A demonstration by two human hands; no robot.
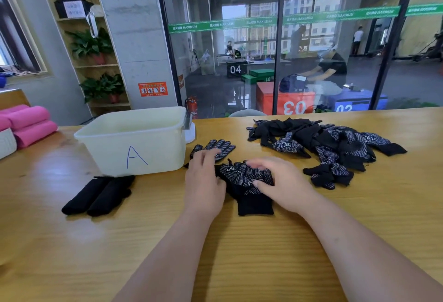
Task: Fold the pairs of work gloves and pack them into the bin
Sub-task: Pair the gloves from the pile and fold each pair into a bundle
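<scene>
On the wooden table a black dotted work glove lies flat in the near centre, cuff toward the person. The left hand rests flat on its left edge, with straight fingers reaching a second dotted glove just beyond. The right hand presses on the glove's right side, fingers extended though blurred. The white bin marked A stands left, two rolled black pairs near it, and a heap of loose gloves lies far right
</scene>
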